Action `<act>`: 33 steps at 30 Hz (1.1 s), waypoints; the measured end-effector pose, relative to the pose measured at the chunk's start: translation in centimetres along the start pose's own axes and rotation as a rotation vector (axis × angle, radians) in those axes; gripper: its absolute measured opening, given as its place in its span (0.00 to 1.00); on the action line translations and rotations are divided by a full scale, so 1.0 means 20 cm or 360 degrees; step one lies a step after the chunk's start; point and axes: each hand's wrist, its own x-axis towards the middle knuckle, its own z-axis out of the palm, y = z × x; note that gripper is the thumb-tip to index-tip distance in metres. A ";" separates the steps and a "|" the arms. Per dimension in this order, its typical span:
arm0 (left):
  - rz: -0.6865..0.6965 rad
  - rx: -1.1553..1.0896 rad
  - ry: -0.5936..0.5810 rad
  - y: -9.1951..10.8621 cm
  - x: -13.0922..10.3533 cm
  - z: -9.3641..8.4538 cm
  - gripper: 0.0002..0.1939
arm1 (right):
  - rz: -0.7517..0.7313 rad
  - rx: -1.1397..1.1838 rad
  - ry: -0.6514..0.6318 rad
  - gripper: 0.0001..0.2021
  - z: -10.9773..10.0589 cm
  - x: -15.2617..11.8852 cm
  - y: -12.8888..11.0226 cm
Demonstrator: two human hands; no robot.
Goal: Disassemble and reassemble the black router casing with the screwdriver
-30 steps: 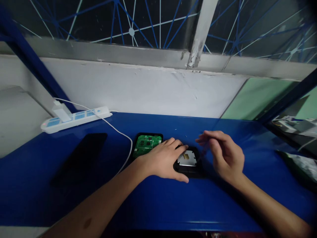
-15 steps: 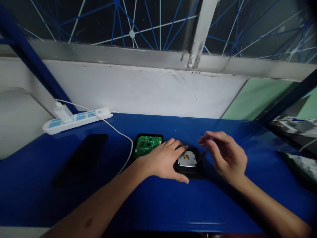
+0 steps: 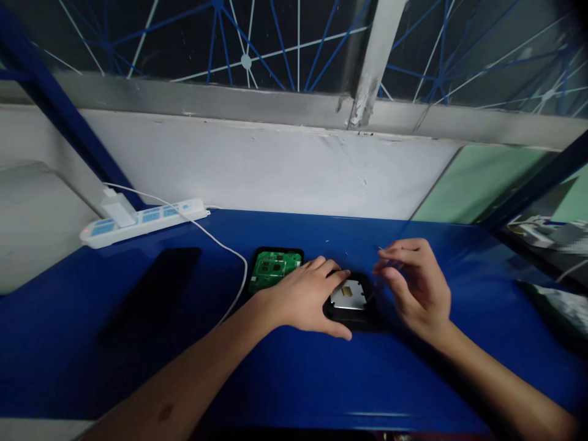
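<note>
My left hand (image 3: 305,295) lies across the left side of a small black plastic casing (image 3: 353,320), its fingers at the back and its thumb along the front edge, holding it against the table. Inside the casing is a silver metal plate (image 3: 349,297) with a tan square pad. Beside the casing's right edge, my right hand (image 3: 416,288) is closed in a pinch around a slim, partly see-through tool, apparently a screwdriver (image 3: 397,265); it is blurred, and its tip is hard to make out. Left of the casing, a green circuit board (image 3: 274,267) sits in another black shell, partly behind my left hand.
A black phone-like slab (image 3: 154,291) lies on the blue table (image 3: 294,383). Behind it stands a white power strip (image 3: 151,219) with a plugged-in charger (image 3: 118,208); its white cable (image 3: 223,244) runs toward my left forearm. Tiny bits lie behind the casing. At right is a silvery bag (image 3: 563,309).
My right hand has shifted slightly left and its fingers have turned around the slim tool. My left hand and the casing have stayed in place.
</note>
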 end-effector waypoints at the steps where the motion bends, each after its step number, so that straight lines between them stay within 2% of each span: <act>1: -0.0003 0.0003 -0.0003 0.00 0.00 0.00 0.52 | -0.0019 -0.0019 0.0000 0.13 0.00 0.00 0.00; 11: 0.0014 0.0003 -0.0001 0.00 0.00 0.00 0.52 | -0.0154 -0.0108 0.0127 0.15 -0.01 0.03 -0.02; 17: 0.0011 -0.0019 -0.0020 0.00 0.00 0.00 0.52 | 0.0112 0.0167 0.0050 0.15 -0.01 -0.01 -0.05; 20: 0.0012 -0.0036 -0.0017 0.00 0.00 -0.01 0.51 | 0.0054 0.0224 0.0022 0.15 -0.01 0.00 -0.04; 24: 0.0015 -0.0030 0.0009 0.00 0.00 0.00 0.51 | -0.0020 0.0077 0.0037 0.11 -0.01 0.01 -0.01; 28: 0.0011 -0.0028 0.0007 0.00 0.00 0.00 0.51 | 0.0051 0.0038 0.0093 0.14 0.00 0.01 -0.02; 33: 0.0017 -0.0028 -0.0013 0.00 0.00 0.00 0.51 | 0.0135 0.0244 0.0074 0.15 0.00 0.00 -0.04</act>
